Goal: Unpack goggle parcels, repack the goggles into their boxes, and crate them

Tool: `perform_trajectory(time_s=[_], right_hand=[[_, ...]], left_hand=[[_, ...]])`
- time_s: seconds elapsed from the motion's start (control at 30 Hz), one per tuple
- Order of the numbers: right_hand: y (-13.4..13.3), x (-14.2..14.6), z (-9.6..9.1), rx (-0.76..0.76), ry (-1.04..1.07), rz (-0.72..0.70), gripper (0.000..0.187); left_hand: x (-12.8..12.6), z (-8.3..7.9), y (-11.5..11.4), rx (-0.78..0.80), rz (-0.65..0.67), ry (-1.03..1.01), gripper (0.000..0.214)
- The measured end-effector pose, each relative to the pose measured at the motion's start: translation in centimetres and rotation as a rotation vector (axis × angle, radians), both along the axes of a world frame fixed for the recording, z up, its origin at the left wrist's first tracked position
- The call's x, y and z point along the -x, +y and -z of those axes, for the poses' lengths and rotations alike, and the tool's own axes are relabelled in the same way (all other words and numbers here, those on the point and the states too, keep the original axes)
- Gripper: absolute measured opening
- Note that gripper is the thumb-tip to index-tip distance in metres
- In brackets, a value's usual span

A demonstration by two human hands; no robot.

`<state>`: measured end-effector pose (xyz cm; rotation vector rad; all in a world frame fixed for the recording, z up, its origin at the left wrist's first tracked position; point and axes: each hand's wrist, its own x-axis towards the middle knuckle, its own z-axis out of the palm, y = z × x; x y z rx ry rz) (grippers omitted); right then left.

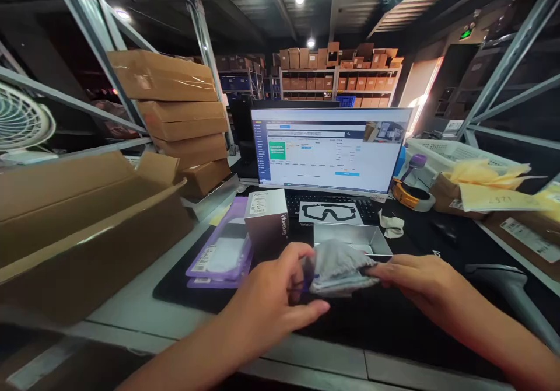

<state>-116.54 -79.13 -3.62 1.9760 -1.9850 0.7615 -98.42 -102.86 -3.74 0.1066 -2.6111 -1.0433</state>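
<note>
A grey fabric pouch (341, 265) is held up above the black desk mat, between my two hands. My left hand (280, 295) curls around its left end, fingers bent over the side and thumb below. A dark, purplish glossy piece (307, 271) shows between those fingers and the pouch; I cannot make out its kind. On the other side, my right hand (409, 274) pinches the pouch's right edge between thumb and fingers. Just behind the pouch lies an open white box tray (371, 239), and beyond it a white box lid (330, 212) printed with a goggle-shaped outline.
A tall carton (266, 222) stands beside purple packages (219, 254) on the left. The monitor (324, 152) and keyboard (371, 207) are behind. A barcode scanner (503, 280), mouse (444, 231) and tape roll (411, 195) lie right. A large open cardboard box (87, 233) occupies the left.
</note>
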Motion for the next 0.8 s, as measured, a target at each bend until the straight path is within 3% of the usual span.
perform_trajectory(time_s=[0.07, 0.17, 0.3, 0.37, 0.43, 0.53, 0.63, 0.73, 0.8], right_hand=[[2.0, 0.6, -0.6, -0.091, -0.152, -0.061, 0.043], [5.7, 1.9, -0.5, -0.061, -0.385, 0.038, 0.049], [10.5, 3.3, 2.2, -0.007, -0.706, 0.23, 0.039], [12.3, 3.6, 3.8, 0.003, -0.999, 0.327, 0.034], [13.1, 3.7, 5.1, 0.105, -1.325, 0.374, 0.029], [12.2, 3.8, 6.6, 0.392, -1.69, 0.402, 0.023], [9.2, 3.9, 7.9, 0.633, -1.861, 0.494, 0.044], [6.1, 3.6, 8.2, 0.635, -1.82, 0.519, 0.048], [4.4, 2.7, 7.6, 0.556, -1.587, 0.485, 0.045]], left_hand=[[-0.1, 0.3, -0.5, 0.021, 0.047, 0.035, 0.038], [-0.7, 0.9, -1.3, 0.077, 0.086, 0.188, 0.005], [-1.6, 2.7, -1.4, 0.122, 0.214, 0.198, 0.012], [-1.4, 4.2, -0.7, 0.085, 0.285, 0.173, 0.009], [-0.6, 5.8, 0.3, 0.009, 0.347, 0.174, 0.015], [0.8, 8.0, 2.2, -0.087, 0.322, 0.251, 0.022], [2.0, 9.9, 3.7, -0.078, 0.219, 0.404, 0.018], [2.5, 11.3, 4.1, 0.082, 0.194, 0.537, 0.023], [2.6, 11.8, 4.1, 0.239, 0.187, 0.59, 0.026]])
